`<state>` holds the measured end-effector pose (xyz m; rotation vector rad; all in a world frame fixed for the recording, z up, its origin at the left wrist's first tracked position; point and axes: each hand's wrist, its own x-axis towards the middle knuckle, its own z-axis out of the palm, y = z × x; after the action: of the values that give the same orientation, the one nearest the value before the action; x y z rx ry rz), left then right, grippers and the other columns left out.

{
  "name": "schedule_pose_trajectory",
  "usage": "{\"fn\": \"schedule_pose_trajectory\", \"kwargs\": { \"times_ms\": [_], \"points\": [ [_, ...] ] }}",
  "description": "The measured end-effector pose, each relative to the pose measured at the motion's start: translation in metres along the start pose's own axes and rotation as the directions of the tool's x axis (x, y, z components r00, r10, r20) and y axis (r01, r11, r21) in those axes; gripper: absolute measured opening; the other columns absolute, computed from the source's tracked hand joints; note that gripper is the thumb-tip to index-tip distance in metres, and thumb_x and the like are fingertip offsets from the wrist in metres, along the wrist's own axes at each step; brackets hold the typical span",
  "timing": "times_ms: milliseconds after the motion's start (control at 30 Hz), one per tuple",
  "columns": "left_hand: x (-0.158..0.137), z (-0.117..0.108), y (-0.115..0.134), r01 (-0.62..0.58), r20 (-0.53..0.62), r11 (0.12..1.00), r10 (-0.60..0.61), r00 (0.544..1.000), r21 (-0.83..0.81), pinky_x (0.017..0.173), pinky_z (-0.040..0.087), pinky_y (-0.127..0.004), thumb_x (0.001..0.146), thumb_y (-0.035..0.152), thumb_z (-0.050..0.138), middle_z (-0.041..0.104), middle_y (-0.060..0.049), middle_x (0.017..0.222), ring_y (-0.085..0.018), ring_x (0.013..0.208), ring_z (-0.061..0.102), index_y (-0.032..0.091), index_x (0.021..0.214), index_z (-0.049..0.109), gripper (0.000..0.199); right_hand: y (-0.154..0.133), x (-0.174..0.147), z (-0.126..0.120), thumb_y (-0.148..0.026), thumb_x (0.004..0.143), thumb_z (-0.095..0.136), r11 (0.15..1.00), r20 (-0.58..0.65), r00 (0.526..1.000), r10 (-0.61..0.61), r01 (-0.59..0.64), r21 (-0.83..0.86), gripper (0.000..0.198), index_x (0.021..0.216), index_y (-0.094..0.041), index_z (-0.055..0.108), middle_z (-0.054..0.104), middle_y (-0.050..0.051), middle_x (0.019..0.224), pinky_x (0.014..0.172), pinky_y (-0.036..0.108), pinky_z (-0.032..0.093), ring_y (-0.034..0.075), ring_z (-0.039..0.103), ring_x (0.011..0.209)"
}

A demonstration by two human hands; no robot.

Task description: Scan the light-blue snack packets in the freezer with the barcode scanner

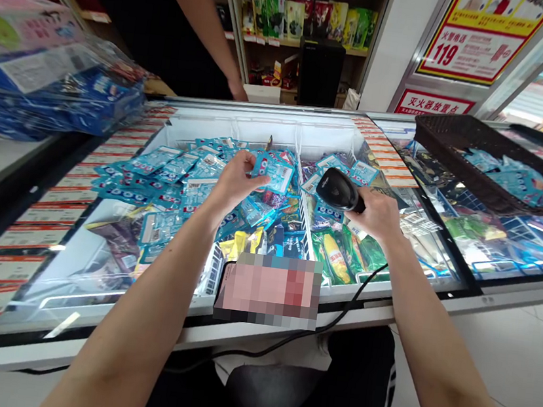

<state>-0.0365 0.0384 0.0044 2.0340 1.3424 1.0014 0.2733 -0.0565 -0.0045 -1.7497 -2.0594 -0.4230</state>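
Between the thumb and fingers of my left hand [238, 183] is a blue ice cream packet [279, 175], its printed side turned up. My right hand [379, 215] grips a black barcode scanner [337, 189], whose head points left toward that packet. A black cable [359, 292] runs from below the right hand across the freezer's front edge. Beneath both hands, more blue packets [202, 163] lie heaped over the freezer [265, 131] and its wire divider [303, 211]. The right hand's fingers are partly hidden behind the scanner.
A phone with a blurred screen [268, 290] rests at the front edge. Green and yellow packs [339, 257] fill the right section. A brown basket [425, 140] holding blue packets stands at right; a plastic-wrapped bundle [49, 80] sits at left. Another person's arm [205, 20] reaches down behind the freezer.
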Motion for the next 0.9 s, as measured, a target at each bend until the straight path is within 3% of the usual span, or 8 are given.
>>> {"fn": "schedule_pose_trajectory", "kwargs": {
  "times_ms": [100,200,633,900],
  "points": [
    [-0.001,0.005,-0.002,-0.017,-0.003,1.0,0.017,1.0,0.017,0.065,0.05,-0.031,0.075,0.039,0.059,0.06,-0.005,0.093,-0.016,0.079,0.06,0.021,0.122,0.036,0.054,-0.001,0.0,-0.001,-0.042,0.076,0.053,1.0,0.01,1.0,-0.018,0.018,-0.005,0.033,0.094,-0.017,0.063,0.068,0.009,0.085,0.061,0.028,0.036,0.024,0.061,0.076],
    [-0.003,0.009,0.004,-0.034,0.017,0.997,0.033,0.999,0.063,0.065,0.049,-0.03,0.077,0.037,0.057,0.06,-0.005,0.094,-0.016,0.08,0.059,0.022,0.12,0.04,0.049,-0.002,-0.001,-0.001,-0.043,0.075,0.055,0.999,0.01,0.999,-0.04,0.04,0.002,0.034,0.095,-0.017,0.063,0.068,0.008,0.084,0.06,0.028,0.034,0.023,0.061,0.076],
    [-0.014,0.012,0.025,0.064,-0.039,0.99,-0.059,0.997,0.124,0.053,0.038,-0.025,0.073,0.038,0.06,0.049,0.003,0.066,-0.01,0.057,0.044,0.021,0.106,0.052,0.038,-0.006,-0.002,-0.002,-0.042,0.076,0.054,0.992,0.032,0.992,-0.124,0.123,0.039,0.037,0.102,-0.017,0.063,0.068,0.007,0.085,0.059,0.027,0.033,0.022,0.061,0.077],
    [-0.009,0.014,0.008,0.057,-0.043,0.989,-0.051,0.998,0.134,0.055,0.038,-0.025,0.073,0.045,0.059,0.044,0.003,0.063,-0.012,0.061,0.045,0.022,0.114,0.057,0.047,-0.008,-0.003,-0.002,-0.039,0.077,0.054,0.988,0.008,0.989,-0.15,0.15,0.042,0.034,0.101,-0.017,0.063,0.068,0.006,0.085,0.059,0.026,0.033,0.021,0.062,0.078]
  ]
}}
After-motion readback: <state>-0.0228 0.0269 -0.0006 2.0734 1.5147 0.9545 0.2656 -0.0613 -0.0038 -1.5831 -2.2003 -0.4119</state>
